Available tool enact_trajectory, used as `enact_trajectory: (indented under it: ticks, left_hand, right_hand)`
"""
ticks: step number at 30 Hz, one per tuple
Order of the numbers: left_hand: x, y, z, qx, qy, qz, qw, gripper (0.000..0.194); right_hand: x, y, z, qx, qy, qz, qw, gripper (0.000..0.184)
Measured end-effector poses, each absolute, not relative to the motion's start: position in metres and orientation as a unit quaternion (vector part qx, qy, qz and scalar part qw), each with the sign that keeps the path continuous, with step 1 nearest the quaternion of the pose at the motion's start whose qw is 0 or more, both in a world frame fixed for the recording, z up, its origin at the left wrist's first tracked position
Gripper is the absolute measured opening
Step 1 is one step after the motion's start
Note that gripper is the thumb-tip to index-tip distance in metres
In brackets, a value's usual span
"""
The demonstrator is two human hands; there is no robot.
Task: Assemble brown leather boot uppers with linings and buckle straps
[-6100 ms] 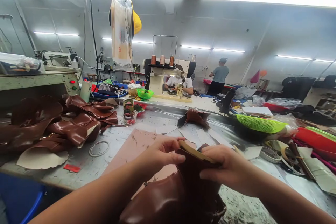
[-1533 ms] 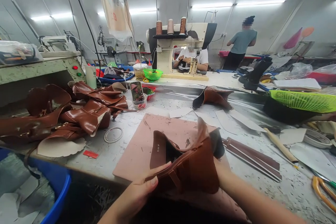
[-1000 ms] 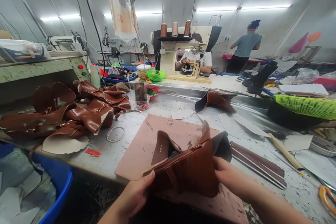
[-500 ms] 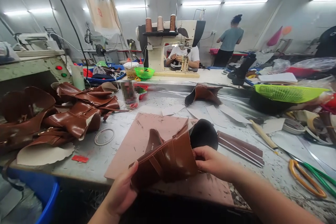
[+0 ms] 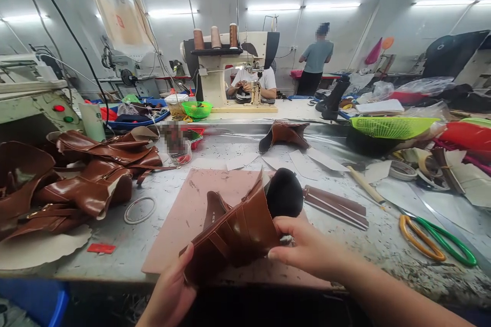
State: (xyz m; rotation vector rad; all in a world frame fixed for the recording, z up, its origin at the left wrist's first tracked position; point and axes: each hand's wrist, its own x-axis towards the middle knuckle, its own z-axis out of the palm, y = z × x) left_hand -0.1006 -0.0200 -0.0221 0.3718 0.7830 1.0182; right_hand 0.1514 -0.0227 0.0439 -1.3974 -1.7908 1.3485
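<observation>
A brown leather boot upper [image 5: 240, 230] lies tilted over a pink board [image 5: 172, 214], its black-lined opening toward the upper right. My left hand [image 5: 174, 286] grips its lower left end, thumb on top and fingers hidden underneath. My right hand [image 5: 307, 250] is at the edge of the opening, fingers and thumb closed round the rim. A small shiny bit shows between finger and thumb, too small to name. Behind the upper stands a brown leather flap [image 5: 215, 209] with small printed marks.
Brown leather uppers [image 5: 88, 184] are heaped at left, near a white ring [image 5: 140, 210]. Another upper [image 5: 284, 135] lies behind the board. Brown strips [image 5: 337, 207], scissors [image 5: 422, 240] and a green basket [image 5: 395, 127] are at right. A co-worker sits behind the sewing machine [image 5: 213, 82].
The view has turned to the right, so the scene sits further left. My right thumb has moved lower and further from the forefinger at the rim. My left hand keeps its hold.
</observation>
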Motion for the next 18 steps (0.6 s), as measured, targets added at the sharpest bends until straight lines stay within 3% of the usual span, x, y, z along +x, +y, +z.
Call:
enact_trajectory:
  ticks: [6, 9, 15, 18]
  left_hand:
    - [-0.091, -0.03, -0.013, 0.21, 0.368, 0.499, 0.756, 0.03]
    - [-0.084, -0.037, -0.013, 0.233, 0.347, 0.494, 0.763, 0.031]
    - [-0.083, -0.042, -0.021, 0.259, 0.361, 0.528, 0.724, 0.036]
    - [-0.086, -0.037, -0.02, 0.336, 0.404, 0.563, 0.638, 0.042]
  right_hand:
    - [0.148, -0.033, 0.039, -0.564, -0.701, 0.368, 0.233, 0.005]
    - [0.149, -0.042, 0.026, -0.578, -0.72, 0.279, 0.262, 0.011]
    - [0.151, -0.054, 0.014, -0.522, -0.715, 0.296, 0.358, 0.024]
    - [0.157, -0.049, 0.037, -0.52, -0.754, 0.165, 0.366, 0.025]
